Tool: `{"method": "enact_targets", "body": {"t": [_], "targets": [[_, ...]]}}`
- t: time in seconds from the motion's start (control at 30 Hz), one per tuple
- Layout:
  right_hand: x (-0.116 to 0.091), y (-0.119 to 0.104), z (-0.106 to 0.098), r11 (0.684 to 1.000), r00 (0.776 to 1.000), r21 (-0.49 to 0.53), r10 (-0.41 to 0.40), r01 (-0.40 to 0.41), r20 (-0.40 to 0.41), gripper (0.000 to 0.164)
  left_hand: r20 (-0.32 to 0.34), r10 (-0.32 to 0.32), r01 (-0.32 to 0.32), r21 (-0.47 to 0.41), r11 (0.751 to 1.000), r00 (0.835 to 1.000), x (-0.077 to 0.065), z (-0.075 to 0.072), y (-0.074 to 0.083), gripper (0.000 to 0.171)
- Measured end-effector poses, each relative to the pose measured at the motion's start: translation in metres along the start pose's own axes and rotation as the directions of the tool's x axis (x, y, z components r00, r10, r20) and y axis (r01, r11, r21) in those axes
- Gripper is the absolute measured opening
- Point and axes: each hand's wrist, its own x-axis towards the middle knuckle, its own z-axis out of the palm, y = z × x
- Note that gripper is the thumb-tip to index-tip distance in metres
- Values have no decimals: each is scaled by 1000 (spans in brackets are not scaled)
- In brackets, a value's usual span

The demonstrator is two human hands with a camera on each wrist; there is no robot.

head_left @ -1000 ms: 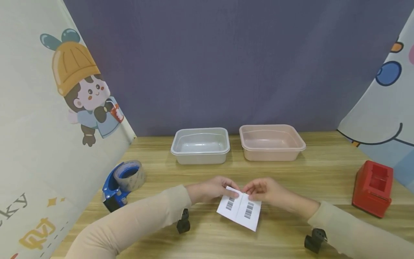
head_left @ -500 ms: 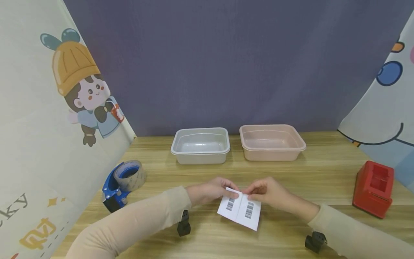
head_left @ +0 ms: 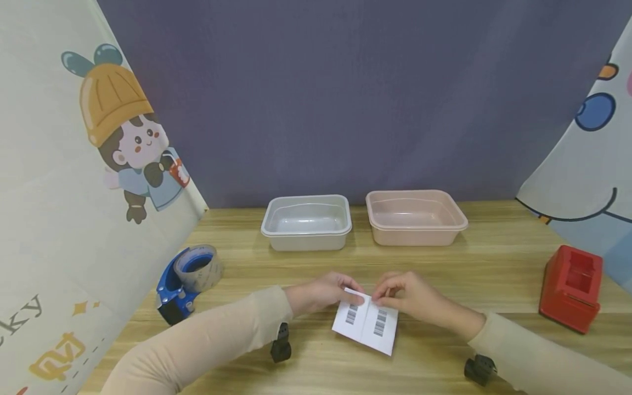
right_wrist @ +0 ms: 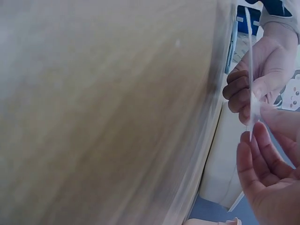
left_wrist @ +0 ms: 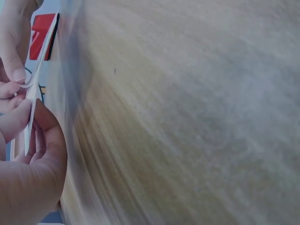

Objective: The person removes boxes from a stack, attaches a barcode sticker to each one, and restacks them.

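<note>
A white sheet with two printed barcodes is held tilted above the wooden table. My left hand grips its upper left part, thumb on the printed face and fingers behind. My right hand is at the top edge near the crease, thumb and forefinger pinching. From the left wrist view, the right hand pinches a small curled flap that stands off the sheet's face. The sheet shows nearly edge-on in the right wrist view, between the left hand and the right hand.
A grey-white plastic bin and a pink bin stand at the back of the wooden table. At left lies a blue tape gun with a roll of packing tape. A red tape dispenser is at right.
The right fingertips have shifted slightly left along the sheet's top edge and now pinch there, with the knuckles more bent. The sheet has dipped a little; the left hand keeps its grip.
</note>
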Motion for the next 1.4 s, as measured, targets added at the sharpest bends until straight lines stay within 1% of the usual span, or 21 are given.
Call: {"method": "enact_targets", "body": {"t": [0.07,0.17,0.27,0.43,0.5,0.7,0.87,1.0,1.1,1.23,1.33,1.4], "targets": [[1,0,1,1000,1000,-19,-5,5,-6,8,-8,0,0,4,1000,1000,0,0,-1,18],[1,1,1,1000,1000,-27,9,-9,2,10,-25,-3,4,13,1000,1000,-1,1,-1,18],[1,1,0,1000,1000,-27,6,-5,15,8,-42,-6,7,22,1000,999,-1,1,-2,17],[2,1,-1,1000,999,-3,-24,24,40,15,-31,-1,1,23,1000,1000,0,1,-1,16],[3,2,-1,1000,999,3,-27,26,47,13,-26,4,-4,19,1000,1000,0,1,0,16],[4,2,-2,1000,999,-19,4,-3,45,3,-31,-3,3,14,1000,1000,-1,3,2,15],[4,0,-4,998,997,-22,52,-50,60,5,-65,-4,7,42,999,998,0,4,1,14],[3,-2,-7,998,997,27,57,-59,59,6,-101,12,-4,80,997,995,1,4,-2,14],[3,-2,-9,993,997,100,50,-56,57,8,-117,27,-14,109,994,993,1,4,-4,13],[3,-2,-11,978,994,181,93,-103,66,12,-129,54,-32,164,986,990,1,5,-6,13],[2,-3,-13,965,987,214,141,-155,78,14,-130,76,-49,200,979,989,1,6,-6,13],[2,-5,-14,957,984,234,157,-174,88,16,-128,90,-59,225,972,988,0,7,-6,13]]}}
